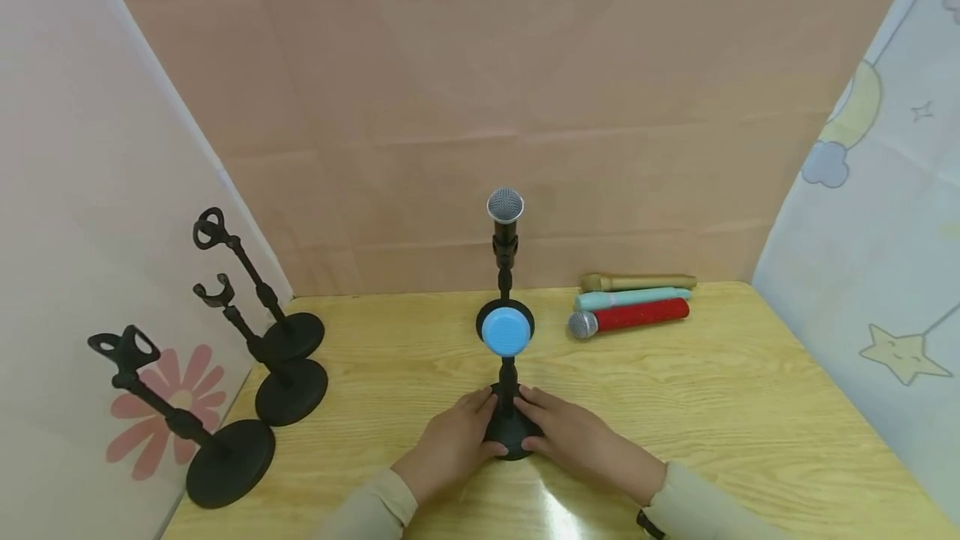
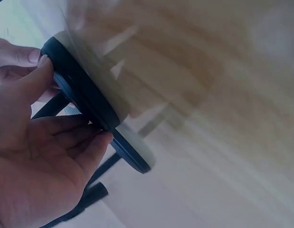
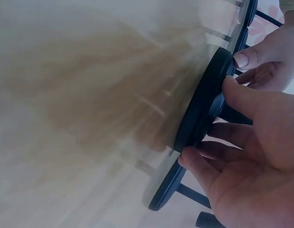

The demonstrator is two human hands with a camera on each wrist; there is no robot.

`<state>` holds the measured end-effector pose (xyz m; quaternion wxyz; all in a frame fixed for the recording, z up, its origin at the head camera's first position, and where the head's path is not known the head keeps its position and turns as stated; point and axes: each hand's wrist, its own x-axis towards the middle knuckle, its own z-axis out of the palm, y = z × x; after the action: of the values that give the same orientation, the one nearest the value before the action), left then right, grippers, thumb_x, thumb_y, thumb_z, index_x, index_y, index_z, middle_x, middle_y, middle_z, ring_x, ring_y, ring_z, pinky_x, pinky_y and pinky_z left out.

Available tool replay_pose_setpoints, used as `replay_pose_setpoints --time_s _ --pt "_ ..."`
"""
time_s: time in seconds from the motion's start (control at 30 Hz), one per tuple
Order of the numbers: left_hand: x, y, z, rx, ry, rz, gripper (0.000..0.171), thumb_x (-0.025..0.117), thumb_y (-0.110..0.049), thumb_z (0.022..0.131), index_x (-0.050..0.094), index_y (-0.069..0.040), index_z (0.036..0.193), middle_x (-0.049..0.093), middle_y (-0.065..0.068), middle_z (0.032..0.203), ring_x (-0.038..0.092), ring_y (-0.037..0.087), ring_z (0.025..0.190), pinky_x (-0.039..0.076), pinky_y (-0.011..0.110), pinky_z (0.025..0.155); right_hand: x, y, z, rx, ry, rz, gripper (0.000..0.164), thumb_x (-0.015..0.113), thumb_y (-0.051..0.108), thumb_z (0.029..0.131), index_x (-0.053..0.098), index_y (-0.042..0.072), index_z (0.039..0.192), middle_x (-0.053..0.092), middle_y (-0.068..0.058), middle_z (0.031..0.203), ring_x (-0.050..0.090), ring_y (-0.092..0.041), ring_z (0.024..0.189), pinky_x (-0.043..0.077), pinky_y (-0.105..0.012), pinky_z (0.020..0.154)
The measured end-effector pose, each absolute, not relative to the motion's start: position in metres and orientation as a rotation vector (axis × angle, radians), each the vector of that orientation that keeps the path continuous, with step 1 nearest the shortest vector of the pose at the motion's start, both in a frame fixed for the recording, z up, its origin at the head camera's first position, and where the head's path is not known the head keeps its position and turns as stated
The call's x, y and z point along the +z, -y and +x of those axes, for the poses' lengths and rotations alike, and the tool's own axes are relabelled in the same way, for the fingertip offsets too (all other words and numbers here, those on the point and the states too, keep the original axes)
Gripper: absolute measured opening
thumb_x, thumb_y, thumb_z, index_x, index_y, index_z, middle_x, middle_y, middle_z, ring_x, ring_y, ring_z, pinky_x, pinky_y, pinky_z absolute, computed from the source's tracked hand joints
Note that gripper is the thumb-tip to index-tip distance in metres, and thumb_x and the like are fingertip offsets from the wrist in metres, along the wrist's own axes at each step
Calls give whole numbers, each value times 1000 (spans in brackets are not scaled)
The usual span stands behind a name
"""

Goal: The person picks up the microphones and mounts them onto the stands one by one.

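At the middle front of the table in the head view, a black microphone stand (image 1: 512,437) carries a blue-headed microphone (image 1: 506,332). My left hand (image 1: 452,446) grips the left edge of its round base, and my right hand (image 1: 576,442) grips the right edge. Both wrist views show thumb and fingertips on the rim of the base (image 2: 80,80); the base seems to rest on the tabletop. Straight behind it, a second stand (image 1: 505,280) holds a microphone with a silver mesh head (image 1: 506,205). The blue microphone's handle is hidden under its head.
Three bare black stands, a front one (image 1: 231,463), a middle one (image 1: 292,392) and a rear one (image 1: 295,336), line the left side. At the back right lie gold (image 1: 637,282), light blue (image 1: 633,298) and red (image 1: 637,314) microphones. Fabric walls enclose the table's back and sides.
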<state>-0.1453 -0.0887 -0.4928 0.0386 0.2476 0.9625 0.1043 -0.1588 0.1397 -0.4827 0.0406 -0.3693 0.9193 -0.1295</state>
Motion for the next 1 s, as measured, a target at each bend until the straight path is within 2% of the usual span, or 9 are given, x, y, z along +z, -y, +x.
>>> replay_pose_setpoints --time_s 0.17,0.37,0.7,1.0 --pt "-488 100 -151 404 -2929 716 77 69 -48 93 49 1 148 47 17 153 49 32 139 51 44 104 -477 -123 -164 -344 -2808 -1125 59 64 35 100 52 -3 145 46 -21 153 51 -35 136 49 -45 106" --pt "-491 111 -158 475 -2886 680 76 65 -46 96 44 3 150 40 20 157 42 34 144 46 46 109 -480 -111 -176 -307 -2806 -1152 59 65 34 100 52 -3 145 46 -21 153 51 -35 137 48 -45 107" --pt "-489 125 -173 525 -2869 643 75 66 -42 97 42 5 150 39 23 157 42 38 143 44 50 110 -482 -93 -194 -350 -2786 -1096 59 64 33 101 50 -1 147 43 -19 156 45 -36 141 45 -46 110" --pt "-493 139 -194 562 -2835 589 75 67 -41 97 41 5 152 35 23 159 37 38 146 40 52 113 -482 -76 -208 -348 -2789 -1042 60 62 35 102 49 0 149 40 -17 158 41 -34 144 42 -44 113"
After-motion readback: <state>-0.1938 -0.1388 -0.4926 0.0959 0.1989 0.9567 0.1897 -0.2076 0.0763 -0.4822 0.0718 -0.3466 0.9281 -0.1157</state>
